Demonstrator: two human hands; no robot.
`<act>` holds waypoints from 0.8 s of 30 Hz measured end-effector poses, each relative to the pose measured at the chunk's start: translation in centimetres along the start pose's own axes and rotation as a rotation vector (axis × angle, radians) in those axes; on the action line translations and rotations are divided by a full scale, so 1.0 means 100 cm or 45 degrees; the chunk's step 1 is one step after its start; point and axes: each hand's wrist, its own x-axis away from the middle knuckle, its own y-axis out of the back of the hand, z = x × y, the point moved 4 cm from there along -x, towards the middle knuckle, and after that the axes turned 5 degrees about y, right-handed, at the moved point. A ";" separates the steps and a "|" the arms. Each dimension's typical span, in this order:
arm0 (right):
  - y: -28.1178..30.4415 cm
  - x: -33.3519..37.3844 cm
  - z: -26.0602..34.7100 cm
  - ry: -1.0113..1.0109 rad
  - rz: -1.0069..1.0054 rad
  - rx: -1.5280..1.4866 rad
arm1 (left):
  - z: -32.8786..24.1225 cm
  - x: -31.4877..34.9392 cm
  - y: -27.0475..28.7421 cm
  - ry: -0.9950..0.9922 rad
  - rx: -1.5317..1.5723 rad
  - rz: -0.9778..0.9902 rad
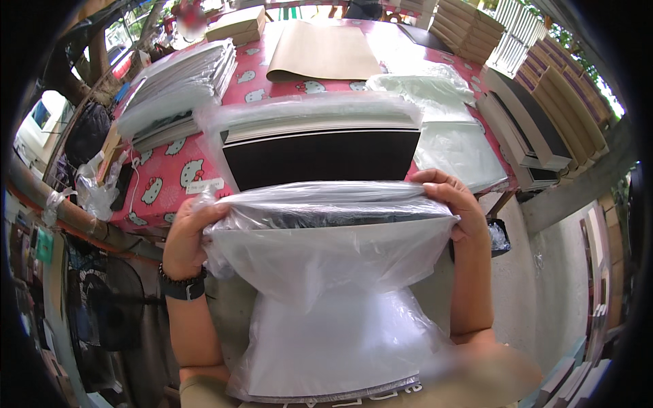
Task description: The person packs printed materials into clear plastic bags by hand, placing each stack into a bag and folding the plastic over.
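Observation:
My left hand [185,234], with a dark bracelet and a black wristband below it, is closed on the left edge of a large clear plastic bag [326,255]. On the opposite edge my right hand [454,204] grips the same bag, thumb near the top fold. Inside the plastic are pale, flat sheets [333,340], hanging down toward my body, with a dark strip near the upper fold. Just beyond, on the table, stands a stack of black-faced boards [320,158] with pale edges, partly wrapped in clear plastic; the bag hides its lower front.
The table has a pink patterned cover [255,78]. Plastic-wrapped stacks [180,88] lie at its left, clear bags [456,146] at its right, and brown paper [323,51] farther back. Boards and cartons [544,115] stand at the far right. A fan [112,309] is low on the left.

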 end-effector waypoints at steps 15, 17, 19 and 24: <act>0.160 -0.023 -0.281 0.107 -0.602 0.851 | 0.291 -0.049 0.122 0.098 -0.488 -0.823; 0.145 -0.031 -0.282 0.326 -0.662 1.084 | 0.304 -0.062 0.141 -0.004 -0.747 -0.867; 0.154 -0.042 -0.298 0.397 -0.710 1.155 | 0.325 -0.072 0.150 -0.045 -0.896 -0.937; 0.162 -0.036 -0.280 0.163 -0.674 1.242 | 0.289 -0.052 0.135 0.222 -0.807 -0.473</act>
